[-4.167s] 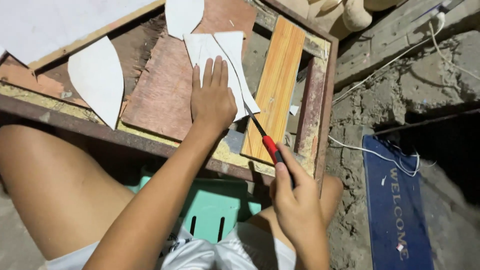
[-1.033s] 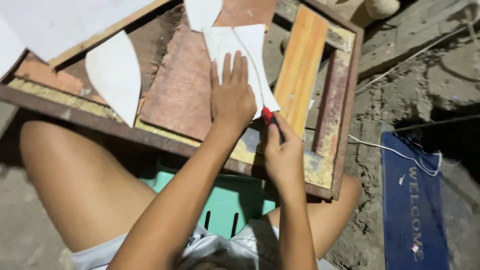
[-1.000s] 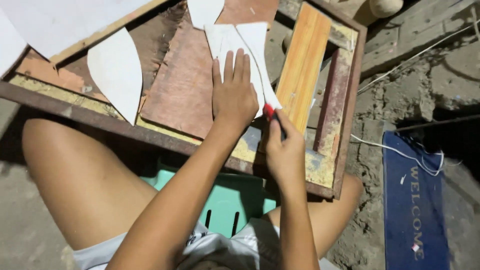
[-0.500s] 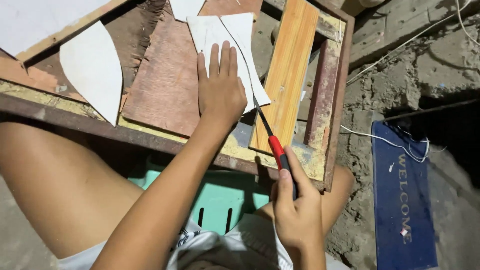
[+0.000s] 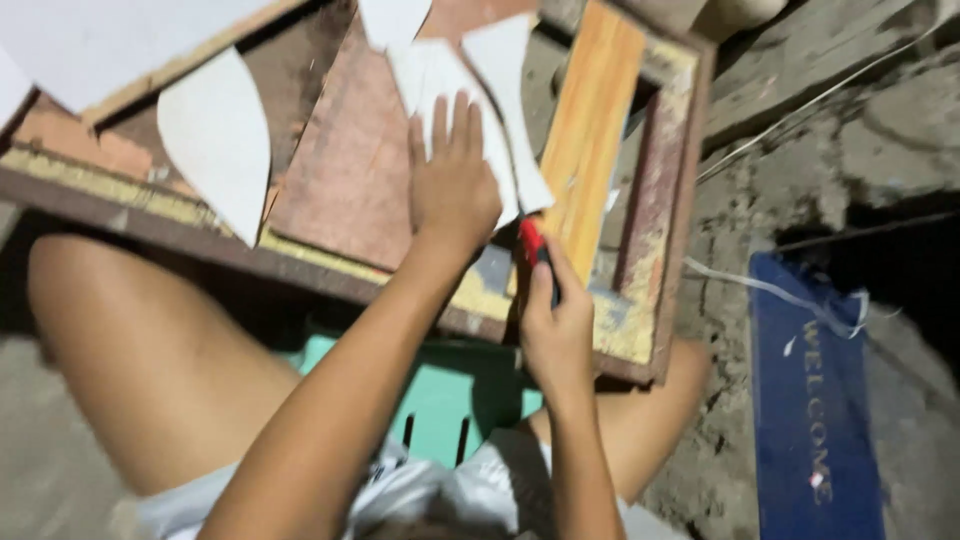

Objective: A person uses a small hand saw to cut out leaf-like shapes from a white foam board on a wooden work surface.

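Note:
My left hand [image 5: 452,182] lies flat, fingers spread, pressing a white cut sheet [image 5: 470,95] onto a reddish-brown board [image 5: 350,165]. My right hand [image 5: 555,325] grips a red-handled cutter [image 5: 530,245] whose tip sits at the sheet's lower right corner, just beside my left hand. The board rests on a worn wooden frame [image 5: 660,230] across my lap.
A leaf-shaped white piece [image 5: 215,140] lies on the frame at left, and another white piece [image 5: 390,18] at the top. An orange wooden plank [image 5: 590,130] lies right of the sheet. A green stool [image 5: 440,395] is under me. A blue doormat [image 5: 815,400] and a white cord [image 5: 740,285] lie on the rough ground at right.
My right hand has moved the cutter back up to the sheet's lower edge after drawing it down toward me. My left hand stays pressed on the sheet.

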